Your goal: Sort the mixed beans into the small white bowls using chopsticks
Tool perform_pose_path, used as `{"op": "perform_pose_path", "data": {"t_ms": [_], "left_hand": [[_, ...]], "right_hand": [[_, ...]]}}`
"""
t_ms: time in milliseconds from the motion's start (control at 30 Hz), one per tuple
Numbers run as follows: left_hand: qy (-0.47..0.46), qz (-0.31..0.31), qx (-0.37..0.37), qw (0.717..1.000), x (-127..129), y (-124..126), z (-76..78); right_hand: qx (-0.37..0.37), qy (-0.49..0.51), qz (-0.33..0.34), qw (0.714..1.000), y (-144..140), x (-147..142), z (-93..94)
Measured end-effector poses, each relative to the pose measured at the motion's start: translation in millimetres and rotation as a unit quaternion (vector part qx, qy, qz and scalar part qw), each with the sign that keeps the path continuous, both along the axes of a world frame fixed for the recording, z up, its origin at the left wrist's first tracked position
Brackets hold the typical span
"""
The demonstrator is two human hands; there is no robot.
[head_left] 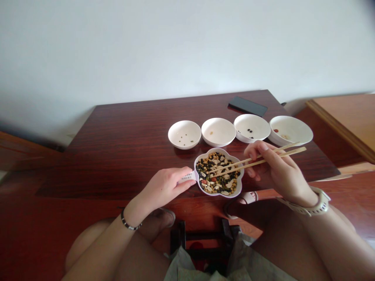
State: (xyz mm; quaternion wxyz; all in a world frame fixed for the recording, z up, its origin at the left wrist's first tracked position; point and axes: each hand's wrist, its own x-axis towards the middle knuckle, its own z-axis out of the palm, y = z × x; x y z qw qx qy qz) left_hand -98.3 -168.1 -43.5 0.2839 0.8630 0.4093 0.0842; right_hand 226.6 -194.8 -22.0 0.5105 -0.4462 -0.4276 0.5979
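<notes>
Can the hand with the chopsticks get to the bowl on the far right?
Probably yes. The right hand sits just in front of the far-right bowl, with nothing between them, and its chopsticks currently point the other way, into the flower-shaped dish.

Only one piece of writing shows: a small white paper label (pixel 186 178) stuck on the left rim of the white flower-shaped dish of mixed beans (pixel 237 190), just under the fingertips of the left hand (pixel 164 188). It carries a few lines of tiny dark print, too small and blurred to read.
</notes>
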Motion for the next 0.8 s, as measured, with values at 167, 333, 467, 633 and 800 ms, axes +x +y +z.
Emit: {"op": "perform_pose_path", "data": {"t_ms": [167, 333, 467, 633, 800], "left_hand": [[-0.004, -0.001, 0.002, 1.000, 0.2, 0.2, 1.1], [-0.001, -0.004, -0.003, 1.000, -1.3, 0.4, 0.0], [-0.001, -0.001, -0.009, 1.000, -1.3, 0.4, -0.2], [0.001, 0.000, -0.006, 1.000, 0.7, 1.4, 3.2], [-0.001, 0.001, -0.002, 1.000, 0.0, 1.7, 2.5]], "right_hand": [[0.009, -0.006, -0.008, 1.000, -0.4, -1.5, -0.4], [0.015, -0.005, -0.014, 1.000, -0.5, -0.4, 3.1], [0.038, -0.026, -0.009, 0.999, -0.3, -1.2, 4.4], [0.023, -0.039, 0.033, 0.998, -1.2, -2.5, -0.7], [0.023, -0.035, 0.022, 0.999, -2.3, -3.5, -1.3]]}}
